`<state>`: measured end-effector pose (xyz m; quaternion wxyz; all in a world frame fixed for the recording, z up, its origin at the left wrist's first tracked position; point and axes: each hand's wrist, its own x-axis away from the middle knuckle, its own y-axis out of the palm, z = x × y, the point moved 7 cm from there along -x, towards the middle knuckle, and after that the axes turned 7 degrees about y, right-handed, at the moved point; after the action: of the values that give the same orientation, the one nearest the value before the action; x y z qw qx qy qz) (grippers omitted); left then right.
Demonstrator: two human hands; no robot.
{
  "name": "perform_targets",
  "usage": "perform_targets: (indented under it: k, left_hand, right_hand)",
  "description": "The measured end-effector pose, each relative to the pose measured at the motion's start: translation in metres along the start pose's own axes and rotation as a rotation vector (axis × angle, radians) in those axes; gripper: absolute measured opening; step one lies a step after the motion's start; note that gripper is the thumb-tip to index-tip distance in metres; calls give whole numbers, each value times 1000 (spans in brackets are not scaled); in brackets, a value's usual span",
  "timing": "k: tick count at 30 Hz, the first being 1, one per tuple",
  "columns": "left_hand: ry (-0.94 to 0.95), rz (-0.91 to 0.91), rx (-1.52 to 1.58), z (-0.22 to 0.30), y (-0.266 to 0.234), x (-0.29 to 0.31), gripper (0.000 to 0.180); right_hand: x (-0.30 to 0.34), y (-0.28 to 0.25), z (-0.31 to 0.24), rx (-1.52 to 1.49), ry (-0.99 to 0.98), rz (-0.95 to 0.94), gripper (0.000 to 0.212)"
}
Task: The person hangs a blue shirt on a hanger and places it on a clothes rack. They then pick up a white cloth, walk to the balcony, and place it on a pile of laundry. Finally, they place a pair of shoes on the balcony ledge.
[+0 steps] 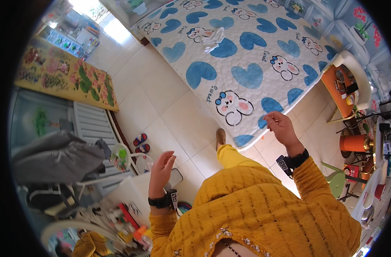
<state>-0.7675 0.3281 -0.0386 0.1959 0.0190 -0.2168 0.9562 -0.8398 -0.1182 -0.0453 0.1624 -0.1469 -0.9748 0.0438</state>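
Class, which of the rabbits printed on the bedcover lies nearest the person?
The rabbit by the cover's near corner, just left of the right hand; the other rabbits lie farther up the bedcover.

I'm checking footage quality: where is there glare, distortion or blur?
Head view: glare washes out floor tiles near the upper-left doorway; the head view also bends the surroundings toward its dark rim; in that same head view, the left hand, right hand and heart-print bed cover look fairly sharp.

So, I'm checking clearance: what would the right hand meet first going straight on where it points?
The right hand would likely meet the heart-patterned bed cover, though the gap is unclear.
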Motion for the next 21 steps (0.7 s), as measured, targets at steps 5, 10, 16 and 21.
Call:
perform_targets:
  k: [5,10,16,21]
  left_hand:
    - [-42,-146,-110,-6,-11,-153,27]
    - [-7,-219,-109,4,-50,-288,25]
    - [-76,-315,82,-13,-52,-432,29]
    - [-286,-563,53,-82,-4,-548,28]
  right_hand:
    - [-124,1,-10,-68,108,195,16]
    - [-220,20,-73,-194,-33,210,16]
    - [-259,14,-67,-59,66,275,14]
    - [-239,0,-14,-182,364,659,13]
